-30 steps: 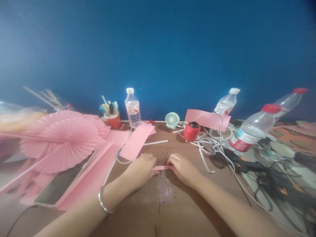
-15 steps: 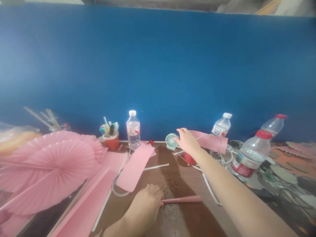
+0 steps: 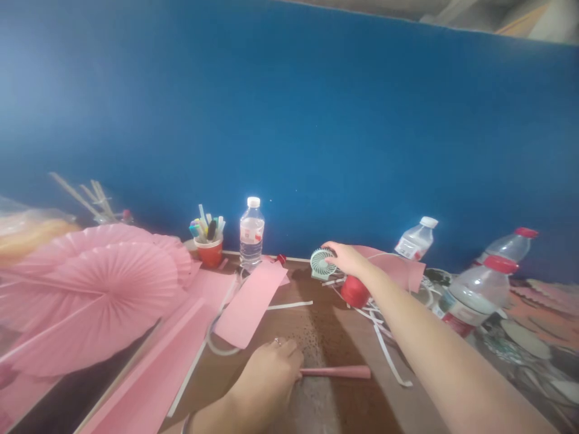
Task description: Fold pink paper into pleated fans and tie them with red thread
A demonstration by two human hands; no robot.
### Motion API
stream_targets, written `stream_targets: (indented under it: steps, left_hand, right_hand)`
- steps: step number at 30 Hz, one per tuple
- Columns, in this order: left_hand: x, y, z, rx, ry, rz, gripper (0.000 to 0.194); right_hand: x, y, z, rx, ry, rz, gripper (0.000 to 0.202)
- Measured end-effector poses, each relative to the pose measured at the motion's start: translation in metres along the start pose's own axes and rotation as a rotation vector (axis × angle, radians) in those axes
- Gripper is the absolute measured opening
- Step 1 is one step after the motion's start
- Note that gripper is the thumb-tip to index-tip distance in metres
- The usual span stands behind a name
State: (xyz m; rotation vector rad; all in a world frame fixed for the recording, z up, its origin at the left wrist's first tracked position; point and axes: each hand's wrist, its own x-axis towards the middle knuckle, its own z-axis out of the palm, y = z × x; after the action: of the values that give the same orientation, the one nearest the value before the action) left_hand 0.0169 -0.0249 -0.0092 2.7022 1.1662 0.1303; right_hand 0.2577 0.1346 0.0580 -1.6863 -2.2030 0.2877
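Observation:
My left hand (image 3: 271, 374) rests on the table, its fingers closed over one end of a narrow folded pink paper strip (image 3: 337, 372). The strip points right, its far end slightly wider. My right hand (image 3: 346, 259) reaches to the back of the table, with thumb and fingers closed around the upper edge of a small pale green fan (image 3: 322, 263). The fan stands by the blue wall, upright on its base. Right beneath my right wrist is a red spool (image 3: 355, 292). Dark specks (image 3: 312, 340) lie scattered beyond my left hand.
Large pleated pink paper fans (image 3: 108, 283) and pink sheets (image 3: 154, 355) cover the left side. A pen cup (image 3: 210, 252) and a water bottle (image 3: 252, 235) stand at the back. More bottles (image 3: 482, 289), white strips (image 3: 389, 355) and scraps lie on the right. A blue wall (image 3: 289, 120) closes the back.
My right hand has closed in on the small fan and now grasps its edge. More of the red spool shows. My left hand stays on the folded strip; the view has tilted slightly.

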Motion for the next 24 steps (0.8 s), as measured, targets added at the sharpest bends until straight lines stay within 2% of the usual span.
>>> stream_targets:
  steps: [4, 7, 8, 10, 12, 14, 18, 21, 24]
  left_hand:
    - [-0.002, 0.0, 0.0, -0.018, 0.034, -0.019, 0.013]
    - [-0.002, -0.002, -0.003, -0.016, 0.057, -0.047, 0.015]
    - [-0.001, -0.003, -0.005, -0.011, 0.067, -0.054, 0.016]
    - [0.0, -0.005, -0.008, 0.008, 0.079, -0.062, 0.019]
    - [0.001, -0.007, -0.009, 0.013, 0.06, -0.089, 0.024]
    - [0.0, -0.007, -0.01, 0.012, -0.002, -0.148, 0.028]
    - [-0.001, -0.005, -0.015, 0.0, -0.073, -0.21, 0.029]
    - [0.0, -0.002, -0.024, -0.055, -0.106, -0.202, 0.024]
    - [0.0, -0.002, -0.032, -0.119, -0.158, -0.251, 0.025]
  right_hand:
    - [-0.022, -0.024, -0.003, -0.004, 0.147, 0.0, 0.04]
    - [-0.062, -0.059, 0.001, 0.029, 0.238, -0.082, 0.033]
    - [-0.078, -0.071, 0.005, 0.05, 0.209, -0.14, 0.029]
    - [-0.107, -0.094, 0.017, 0.015, 0.067, -0.262, 0.023]
    - [-0.129, -0.108, 0.033, -0.086, -0.044, -0.306, 0.019]
    - [-0.14, -0.112, 0.049, -0.189, -0.071, -0.262, 0.015]
    - [-0.139, -0.103, 0.068, -0.346, -0.168, -0.317, 0.009]
    - [-0.132, -0.095, 0.067, -0.399, -0.216, -0.378, 0.01]
    - [-0.125, -0.081, 0.055, -0.395, -0.225, -0.443, 0.016]
